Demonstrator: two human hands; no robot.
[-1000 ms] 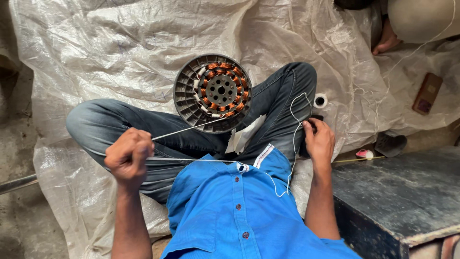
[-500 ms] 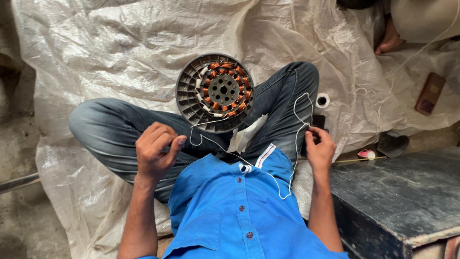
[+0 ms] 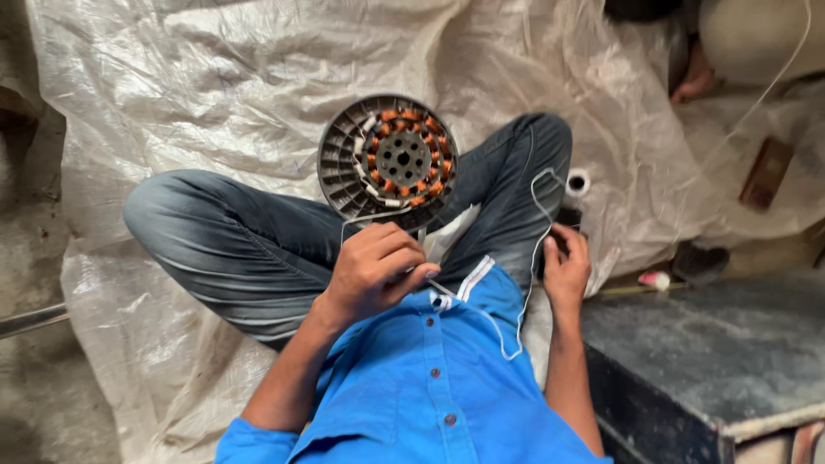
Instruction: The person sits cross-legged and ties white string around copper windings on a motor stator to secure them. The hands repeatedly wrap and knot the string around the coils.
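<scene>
A round grey motor stator (image 3: 388,162) with copper-orange windings rests on my crossed legs in blue jeans. My left hand (image 3: 375,269) is closed just below it, pinching a thin white string (image 3: 369,216) that runs up to the stator. My right hand (image 3: 567,266) sits by my right knee, fingers closed on the same white string (image 3: 536,206), which loops up above it and hangs down over my blue shirt.
A small white spool (image 3: 577,181) lies by my right knee on the crinkled plastic sheet (image 3: 215,77). A dark wooden box (image 3: 713,361) stands at the right. Another person's foot (image 3: 692,82) shows at the top right, near a brown block (image 3: 767,173).
My left hand has come in from the far left toward the stator, and the taut string has gone slack. My right hand has stayed by the knee.
</scene>
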